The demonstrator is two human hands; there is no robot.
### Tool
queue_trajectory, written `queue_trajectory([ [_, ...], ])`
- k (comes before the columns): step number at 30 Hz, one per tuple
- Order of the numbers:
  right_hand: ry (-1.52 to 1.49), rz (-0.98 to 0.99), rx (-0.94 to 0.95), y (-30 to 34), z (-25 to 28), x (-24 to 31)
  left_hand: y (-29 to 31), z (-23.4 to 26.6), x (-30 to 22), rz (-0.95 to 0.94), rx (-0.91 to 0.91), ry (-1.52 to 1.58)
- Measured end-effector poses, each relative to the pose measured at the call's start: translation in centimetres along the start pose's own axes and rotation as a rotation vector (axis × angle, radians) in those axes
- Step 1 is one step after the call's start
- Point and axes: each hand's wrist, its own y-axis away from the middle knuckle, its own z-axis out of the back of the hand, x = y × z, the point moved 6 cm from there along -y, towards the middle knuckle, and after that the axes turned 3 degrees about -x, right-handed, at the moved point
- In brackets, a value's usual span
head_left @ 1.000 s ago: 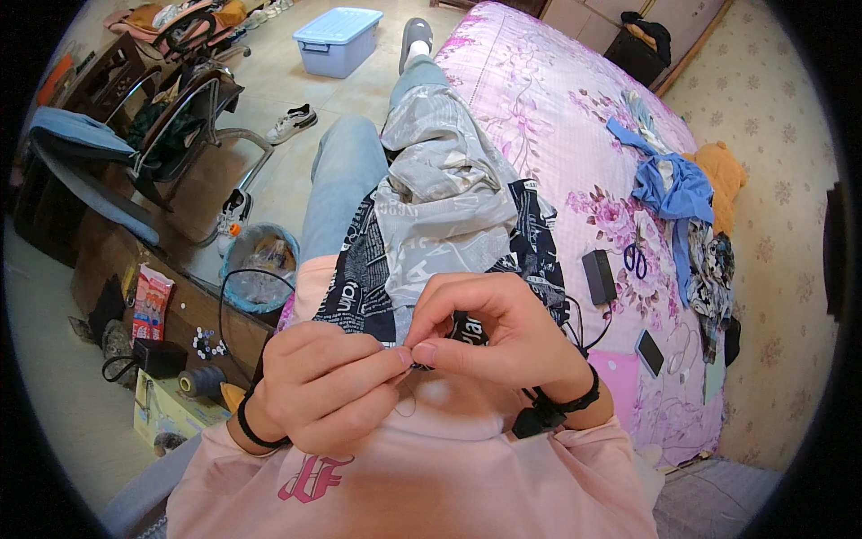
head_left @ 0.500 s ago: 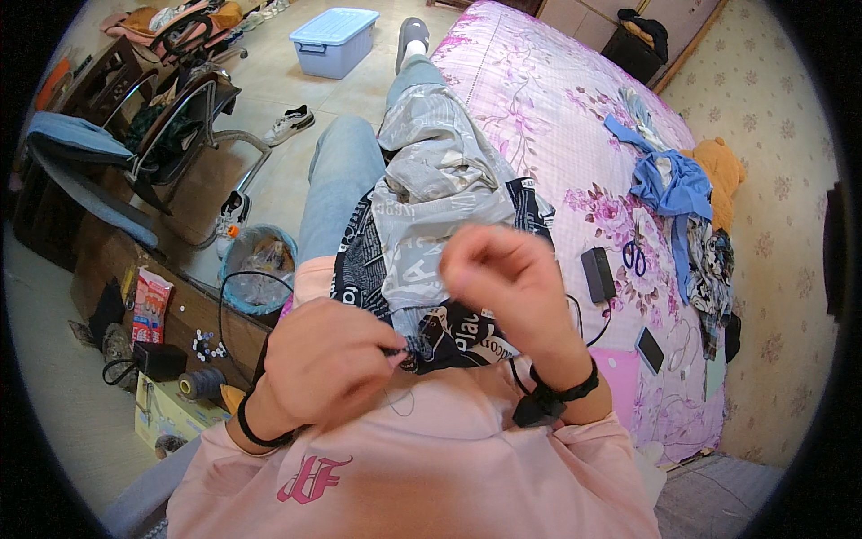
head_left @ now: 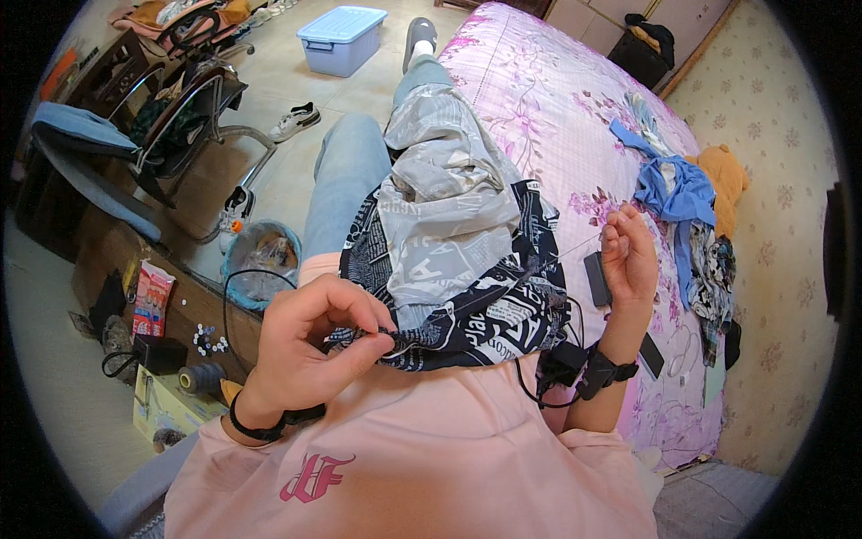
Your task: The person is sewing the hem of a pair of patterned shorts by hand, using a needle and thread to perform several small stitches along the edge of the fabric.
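A black-and-white printed garment (head_left: 516, 319), its pale grey inner side (head_left: 440, 238) turned up, lies across my lap. My left hand (head_left: 310, 346) is closed in a pinch on the garment's near edge, thumb against fingertips. Out to the right, above the bed, my right hand (head_left: 631, 256) is raised with its fingertips pinched together. A faint thin thread (head_left: 579, 247) runs from the garment toward those fingertips. Whether a needle is there too is too small to tell.
At right, the flowered bed (head_left: 530, 99) holds a black adapter (head_left: 596, 278), a phone (head_left: 650, 357) and blue clothes (head_left: 673, 189). On the left are a lined bin (head_left: 269, 260), a thread spool (head_left: 199, 379), small beads (head_left: 208, 340) and a chair (head_left: 193, 126).
My right hand has swung from over the garment outward to the right, past the garment's edge. My left hand has turned slightly, still pinching the garment's edge.
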Motion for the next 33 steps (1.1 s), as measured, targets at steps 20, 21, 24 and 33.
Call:
queue_trajectory([
  [20, 0.685, 0.545, -0.147, -1.2, -2.1, 1.0, 0.2, -0.2, -0.9, 0.016, 0.012, -0.007],
  [21, 0.696, 0.563, -0.155, -1.4, -2.0, 1.0, 0.3, -0.4, -0.7, 0.035, 0.039, -0.013],
  [24, 0.709, 0.61, -0.2, -1.6, -1.5, 1.0, 0.1, -0.7, -0.5, 0.121, -0.005, 0.032],
  [33, 0.701, 0.743, -0.263, -1.0, -3.7, 1.7, 0.1, 0.0, 0.3, 0.064, -0.026, 0.01],
])
